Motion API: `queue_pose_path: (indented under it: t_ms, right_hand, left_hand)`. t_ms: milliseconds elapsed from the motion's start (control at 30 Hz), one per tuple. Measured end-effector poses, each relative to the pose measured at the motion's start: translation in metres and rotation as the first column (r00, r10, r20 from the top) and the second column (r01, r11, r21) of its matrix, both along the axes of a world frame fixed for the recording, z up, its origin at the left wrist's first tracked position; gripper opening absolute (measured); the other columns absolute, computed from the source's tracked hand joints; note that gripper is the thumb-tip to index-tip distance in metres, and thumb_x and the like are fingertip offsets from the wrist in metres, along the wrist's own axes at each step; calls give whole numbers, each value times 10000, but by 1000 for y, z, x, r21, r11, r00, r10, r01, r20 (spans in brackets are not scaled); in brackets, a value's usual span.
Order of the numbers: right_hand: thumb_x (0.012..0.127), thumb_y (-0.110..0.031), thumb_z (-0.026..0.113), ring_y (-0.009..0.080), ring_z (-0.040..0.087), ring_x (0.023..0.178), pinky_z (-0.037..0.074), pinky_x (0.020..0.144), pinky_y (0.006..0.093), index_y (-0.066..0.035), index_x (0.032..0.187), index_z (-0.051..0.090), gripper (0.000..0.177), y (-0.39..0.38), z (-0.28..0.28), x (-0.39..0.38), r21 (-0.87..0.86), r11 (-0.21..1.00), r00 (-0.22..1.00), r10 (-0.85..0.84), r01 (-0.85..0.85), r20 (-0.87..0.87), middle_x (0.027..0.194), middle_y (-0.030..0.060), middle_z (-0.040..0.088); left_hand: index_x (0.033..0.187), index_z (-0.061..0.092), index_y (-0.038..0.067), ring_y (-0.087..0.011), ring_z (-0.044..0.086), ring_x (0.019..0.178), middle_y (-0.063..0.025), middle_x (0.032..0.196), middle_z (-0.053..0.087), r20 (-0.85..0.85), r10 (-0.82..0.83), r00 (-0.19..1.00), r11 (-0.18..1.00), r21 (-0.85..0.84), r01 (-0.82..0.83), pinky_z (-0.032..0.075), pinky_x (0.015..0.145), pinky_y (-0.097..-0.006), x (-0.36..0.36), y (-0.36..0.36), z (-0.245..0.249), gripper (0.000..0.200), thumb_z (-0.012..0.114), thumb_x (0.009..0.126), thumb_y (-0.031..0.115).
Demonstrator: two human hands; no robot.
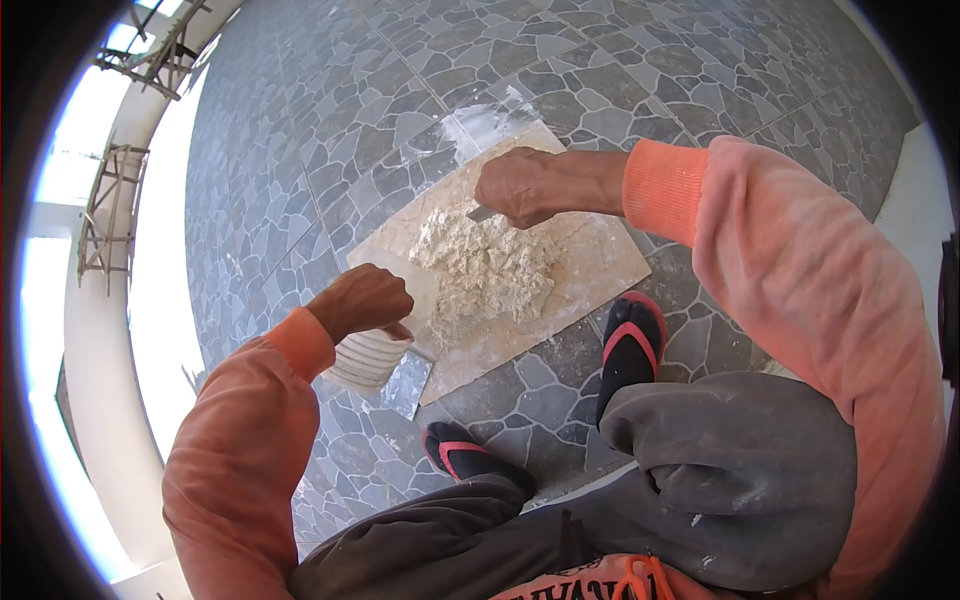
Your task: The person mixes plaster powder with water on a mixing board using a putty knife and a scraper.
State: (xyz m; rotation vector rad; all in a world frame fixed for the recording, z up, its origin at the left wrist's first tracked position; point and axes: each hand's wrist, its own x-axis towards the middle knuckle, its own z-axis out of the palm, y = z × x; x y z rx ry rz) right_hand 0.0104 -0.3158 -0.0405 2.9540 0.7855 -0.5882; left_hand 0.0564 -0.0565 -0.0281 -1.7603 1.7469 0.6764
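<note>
A heap of crumbly off-white mortar mix [487, 268] lies on a beige board [605, 262] on the floor. My left hand [365, 300] is closed on the rim of a white ribbed bucket [366, 360], which tilts with its mouth toward the heap. Over the far side of the heap, my right hand [522, 187] makes a fist around a trowel. Only a short grey metal piece of that trowel [482, 213] shows beneath the fingers; its blade is mostly hidden.
A flat shiny metal plate [407, 385] lies beside the bucket at the board's near left edge. White powder [480, 130] is smeared on the stone-patterned tiles [400, 120] beyond the board. My sandalled feet [632, 345] stand close to its near edge. Wooden scaffolding [110, 215] stands outside at left.
</note>
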Motion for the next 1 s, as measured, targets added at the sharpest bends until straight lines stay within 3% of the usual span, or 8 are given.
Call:
queue_pose_path:
  t_ms: [200,300,1000]
  right_hand:
    - [742,-33,649,336,703,813,578,652,450,21,860,716,146,-1,-3,0,29,1000,999,8,-9,31,883,192,715]
    - [723,-47,625,374,709,831,572,682,458,38,860,709,182,-4,-1,-2,44,999,999,31,-32,22,841,244,698]
    - [728,-59,630,381,702,831,567,696,456,29,841,716,167,-8,-2,-2,37,999,1000,15,-15,21,841,234,699]
  left_hand:
    - [682,698,55,-344,683,716,-130,667,661,16,7,1000,1000,23,-8,540,630,-412,-3,-2,0,488,706,757,537]
    - [686,702,53,-341,683,711,-127,667,663,12,8,1000,1000,10,-8,541,631,-410,-3,-2,-1,485,714,751,533]
    - [704,715,38,-325,699,725,-118,691,691,27,-22,999,999,27,22,551,618,-406,-9,-37,9,456,749,758,490]
